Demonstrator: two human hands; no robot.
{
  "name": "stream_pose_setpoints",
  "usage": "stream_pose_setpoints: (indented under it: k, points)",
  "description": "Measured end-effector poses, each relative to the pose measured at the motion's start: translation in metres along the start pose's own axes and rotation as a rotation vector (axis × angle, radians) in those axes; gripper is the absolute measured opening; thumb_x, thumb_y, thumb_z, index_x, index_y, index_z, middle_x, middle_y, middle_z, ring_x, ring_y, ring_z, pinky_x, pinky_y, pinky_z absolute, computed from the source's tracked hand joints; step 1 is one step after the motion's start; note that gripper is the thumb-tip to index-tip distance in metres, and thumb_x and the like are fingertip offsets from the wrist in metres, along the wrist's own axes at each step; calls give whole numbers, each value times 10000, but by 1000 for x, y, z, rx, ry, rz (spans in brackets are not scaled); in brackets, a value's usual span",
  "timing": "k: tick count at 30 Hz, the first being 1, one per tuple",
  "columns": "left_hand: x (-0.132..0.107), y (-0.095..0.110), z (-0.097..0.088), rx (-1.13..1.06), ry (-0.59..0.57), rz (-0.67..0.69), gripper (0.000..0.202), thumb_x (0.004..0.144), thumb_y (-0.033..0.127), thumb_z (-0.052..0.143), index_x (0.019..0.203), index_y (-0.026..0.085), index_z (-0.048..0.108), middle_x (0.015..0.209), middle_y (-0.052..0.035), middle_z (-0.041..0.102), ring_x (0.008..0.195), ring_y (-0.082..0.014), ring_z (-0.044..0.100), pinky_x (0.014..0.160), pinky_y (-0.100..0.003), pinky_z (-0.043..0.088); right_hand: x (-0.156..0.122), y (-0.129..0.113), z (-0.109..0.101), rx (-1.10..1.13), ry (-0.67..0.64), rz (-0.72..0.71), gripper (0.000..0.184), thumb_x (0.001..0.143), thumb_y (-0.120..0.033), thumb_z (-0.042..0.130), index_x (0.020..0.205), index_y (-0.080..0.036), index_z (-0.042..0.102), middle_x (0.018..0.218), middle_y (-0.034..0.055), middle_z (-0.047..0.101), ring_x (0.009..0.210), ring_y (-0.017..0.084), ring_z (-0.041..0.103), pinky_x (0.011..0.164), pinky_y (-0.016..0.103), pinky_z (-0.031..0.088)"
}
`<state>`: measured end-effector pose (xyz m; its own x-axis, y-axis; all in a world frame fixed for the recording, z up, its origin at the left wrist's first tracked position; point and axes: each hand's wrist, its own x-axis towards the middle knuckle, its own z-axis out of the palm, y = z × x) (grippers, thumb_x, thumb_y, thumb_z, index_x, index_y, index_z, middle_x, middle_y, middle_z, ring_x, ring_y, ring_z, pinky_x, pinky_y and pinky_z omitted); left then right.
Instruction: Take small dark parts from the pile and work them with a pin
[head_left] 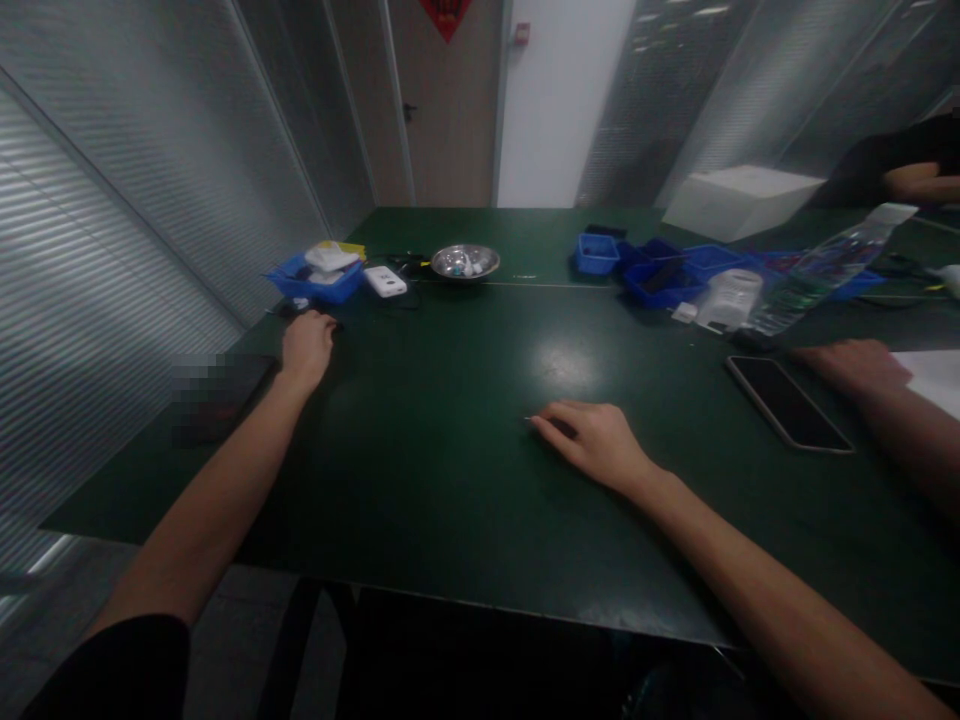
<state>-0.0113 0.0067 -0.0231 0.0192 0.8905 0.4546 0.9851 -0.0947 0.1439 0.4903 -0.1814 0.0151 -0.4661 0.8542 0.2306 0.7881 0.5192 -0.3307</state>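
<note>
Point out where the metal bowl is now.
In the head view, the metal bowl sits upper centre on the green table, right of the white device.

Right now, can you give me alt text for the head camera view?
Over a green table, a person's right hand seems to pinch a small thin item, while the left hand extends near a blue bin. Farther back sits a metal bowl; to the right are a phone, a plastic bottle and another person's hand.

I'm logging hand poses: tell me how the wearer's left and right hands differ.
The left hand is farther forward, near a blue tray; the right hand is closer in. A small dark item shows beside the left hand; the right hand pinches a thin item. Both are bare.
</note>
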Motion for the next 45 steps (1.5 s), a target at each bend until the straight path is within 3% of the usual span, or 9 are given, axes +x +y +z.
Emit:
stream_pose_setpoints:
  k: [9,14,21,38,45]
  points:
    - [-2,15,-14,140,-33,22,327,969,275,464,1072,147,747,1116,-206,668,1093,-386,586,908,-490,464,0,0,1,-20,-14,5,357,1061,-446,437,1015,-244,727,891,13,738,676,142,648,621,277,412]
    - [-4,18,-17,128,-43,18,325,961,280,469,1103,148,730,1106,-206,669,1084,-389,585,949,-513,441,0,1,2,-21,-1,-6,344,1054,-438,444,1009,-247,727,904,10,747,672,141,650,621,276,415]
    - [-2,19,-16,69,-27,16,244,913,271,529,1063,167,691,1157,-200,636,1207,-393,503,1017,-501,405,0,2,0,-15,-2,-12,335,1052,-437,449,1014,-253,726,903,5,750,662,137,646,610,273,412]
    - [-1,17,-12,74,4,32,238,915,292,508,1029,155,667,1175,-212,600,1200,-404,499,995,-504,414,0,0,-1,-16,-20,-6,331,1060,-429,450,1029,-247,725,925,9,752,679,140,647,624,272,404]
    - [-5,20,-15,35,4,-67,373,910,264,509,1242,125,606,1299,-189,582,1225,-347,499,1054,-466,401,0,2,2,-21,-22,-3,330,1057,-443,459,1012,-247,721,898,3,743,679,141,644,631,276,396]
